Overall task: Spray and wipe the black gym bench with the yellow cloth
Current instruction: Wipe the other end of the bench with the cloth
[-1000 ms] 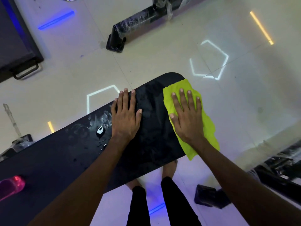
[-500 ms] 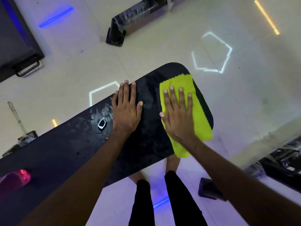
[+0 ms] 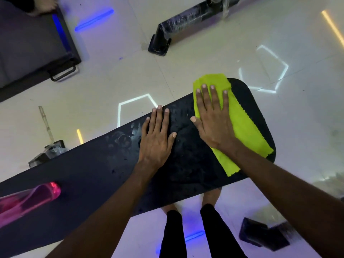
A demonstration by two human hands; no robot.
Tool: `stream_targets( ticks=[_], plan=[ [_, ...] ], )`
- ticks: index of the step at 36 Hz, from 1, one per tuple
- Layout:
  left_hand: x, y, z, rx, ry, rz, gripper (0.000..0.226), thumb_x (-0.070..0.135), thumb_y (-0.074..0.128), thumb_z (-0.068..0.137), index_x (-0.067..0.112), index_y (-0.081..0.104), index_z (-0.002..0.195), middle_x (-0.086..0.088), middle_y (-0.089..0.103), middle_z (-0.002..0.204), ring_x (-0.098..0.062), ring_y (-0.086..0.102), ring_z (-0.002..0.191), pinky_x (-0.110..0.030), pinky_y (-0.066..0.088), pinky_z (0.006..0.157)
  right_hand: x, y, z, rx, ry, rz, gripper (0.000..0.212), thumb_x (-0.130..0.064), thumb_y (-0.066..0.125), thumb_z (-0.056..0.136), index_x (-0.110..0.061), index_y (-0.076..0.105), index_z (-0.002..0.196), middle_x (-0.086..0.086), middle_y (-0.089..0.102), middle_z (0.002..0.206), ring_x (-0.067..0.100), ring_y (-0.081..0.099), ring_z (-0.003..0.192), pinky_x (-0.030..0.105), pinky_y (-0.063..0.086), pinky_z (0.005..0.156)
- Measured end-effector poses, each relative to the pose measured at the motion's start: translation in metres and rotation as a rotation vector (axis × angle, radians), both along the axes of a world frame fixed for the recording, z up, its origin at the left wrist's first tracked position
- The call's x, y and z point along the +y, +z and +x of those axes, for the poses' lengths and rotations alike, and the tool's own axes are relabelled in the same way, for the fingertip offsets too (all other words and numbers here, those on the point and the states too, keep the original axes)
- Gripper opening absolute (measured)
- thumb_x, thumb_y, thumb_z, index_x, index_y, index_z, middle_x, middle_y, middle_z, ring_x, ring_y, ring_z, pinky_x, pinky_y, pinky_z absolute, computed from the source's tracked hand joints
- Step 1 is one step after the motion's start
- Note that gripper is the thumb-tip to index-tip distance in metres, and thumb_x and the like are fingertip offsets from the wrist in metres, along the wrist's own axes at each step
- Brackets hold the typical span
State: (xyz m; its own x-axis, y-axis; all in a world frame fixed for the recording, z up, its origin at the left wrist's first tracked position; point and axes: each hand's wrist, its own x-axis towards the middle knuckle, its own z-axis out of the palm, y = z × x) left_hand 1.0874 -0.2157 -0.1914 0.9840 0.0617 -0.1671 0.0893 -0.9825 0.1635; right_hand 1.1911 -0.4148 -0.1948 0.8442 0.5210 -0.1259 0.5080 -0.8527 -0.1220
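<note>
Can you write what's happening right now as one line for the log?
step: wiping | right hand: flat on yellow cloth | left hand: flat on black bench | pink bottle: lying on bench

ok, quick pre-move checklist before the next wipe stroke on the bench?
1. Right hand flat on the yellow cloth, fingers straight: ok.
2. Cloth fully on the black gym bench: not ok, its far corner overhangs the far edge.
3. Left hand pressing flat on the bench beside the cloth, bracing: ok.
4. Spray on the surface to wipe: ok, wet smears and droplets show left of the left hand.
5. Path leftward free: not ok, the left hand lies in the way; the pink bottle lies further along.
6. Rounded bench end already wiped: cannot tell.
</note>
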Motion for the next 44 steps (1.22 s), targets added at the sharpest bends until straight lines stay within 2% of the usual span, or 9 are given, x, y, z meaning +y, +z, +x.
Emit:
stream_targets(
  ticks=[4,9,12,15,20,29,33,39,44],
  plan=[
    [0.003,0.002,0.000,0.016,-0.005,-0.020,0.069,0.045,0.031,0.109,0.015,0.008,0.167,-0.008,0.001,0.176,-0.021,-0.001,0.163,-0.041,0.008,0.131,0.003,0.004,0.010,0.028,-0.063,0.015,0.078,-0.055,0.001,0.111,-0.006,0.002,0.172,0.016,0.002,0.181,0.036,0.002,0.168,0.065,0.006,0.133],
    [0.009,0.003,-0.007,0.053,0.005,0.010,0.071,0.049,0.024,0.108,0.017,0.002,0.167,-0.010,-0.004,0.175,-0.024,-0.004,0.163,-0.045,0.008,0.132,-0.007,0.006,-0.051,0.029,-0.268,-0.015,0.081,-0.051,0.022,0.109,0.000,0.008,0.170,0.025,0.005,0.179,0.042,0.005,0.167,0.063,-0.001,0.134],
    [0.011,0.001,-0.012,0.042,-0.008,0.031,0.070,0.051,0.022,0.109,0.017,0.001,0.167,-0.009,-0.005,0.175,-0.024,-0.005,0.163,-0.046,0.009,0.132,0.000,0.006,-0.067,0.040,-0.195,-0.036,0.084,-0.053,0.023,0.109,0.004,0.011,0.169,0.028,0.007,0.177,0.045,0.006,0.166,0.062,0.001,0.135],
    [0.012,-0.004,-0.013,0.019,-0.014,0.042,0.070,0.050,0.024,0.110,0.017,0.000,0.167,-0.009,-0.005,0.176,-0.024,-0.005,0.163,-0.047,0.010,0.131,0.014,0.005,-0.037,0.044,-0.034,0.002,0.082,-0.054,0.015,0.111,0.005,0.009,0.169,0.029,0.006,0.177,0.045,0.004,0.166,0.060,0.005,0.135],
    [0.015,-0.008,-0.014,-0.005,-0.033,0.030,0.069,0.051,0.021,0.110,0.018,0.001,0.167,-0.007,-0.003,0.176,-0.022,-0.005,0.163,-0.045,0.009,0.132,0.028,0.007,0.029,0.032,0.153,0.053,0.069,-0.042,0.016,0.112,-0.008,0.011,0.172,0.015,0.011,0.181,0.033,0.010,0.168,0.055,0.011,0.136],
    [0.017,-0.002,-0.014,0.017,-0.045,0.007,0.071,0.048,0.027,0.109,0.017,0.003,0.167,-0.009,-0.003,0.176,-0.024,-0.003,0.163,-0.046,0.012,0.131,0.024,0.011,-0.046,0.020,-0.161,0.019,0.076,-0.038,0.033,0.106,-0.006,0.012,0.172,0.022,0.007,0.179,0.038,0.006,0.168,0.058,0.008,0.136],
    [0.019,-0.003,-0.015,-0.001,-0.050,0.009,0.070,0.049,0.025,0.109,0.017,0.004,0.168,-0.008,-0.002,0.176,-0.024,-0.002,0.163,-0.046,0.013,0.131,0.036,0.008,-0.063,0.024,-0.106,-0.031,0.077,-0.043,0.030,0.108,-0.005,0.010,0.171,0.024,0.005,0.179,0.042,0.005,0.167,0.062,0.008,0.134],
    [0.017,-0.009,-0.019,-0.063,-0.025,0.026,0.069,0.051,0.025,0.110,0.019,0.005,0.168,-0.006,0.000,0.176,-0.022,-0.001,0.163,-0.047,0.014,0.131,0.033,0.006,0.007,-0.013,0.146,0.006,0.068,-0.044,0.026,0.112,-0.018,0.009,0.173,0.012,0.007,0.181,0.033,0.007,0.168,0.057,0.007,0.135],
    [0.016,-0.012,-0.021,-0.093,-0.006,0.013,0.070,0.051,0.028,0.109,0.020,0.008,0.168,-0.006,0.003,0.176,-0.021,0.001,0.163,-0.047,0.014,0.131,0.021,0.009,-0.012,-0.014,-0.059,0.043,0.069,-0.040,0.030,0.111,-0.020,0.010,0.174,0.011,0.007,0.182,0.032,0.007,0.168,0.056,0.008,0.136]
  ],
)
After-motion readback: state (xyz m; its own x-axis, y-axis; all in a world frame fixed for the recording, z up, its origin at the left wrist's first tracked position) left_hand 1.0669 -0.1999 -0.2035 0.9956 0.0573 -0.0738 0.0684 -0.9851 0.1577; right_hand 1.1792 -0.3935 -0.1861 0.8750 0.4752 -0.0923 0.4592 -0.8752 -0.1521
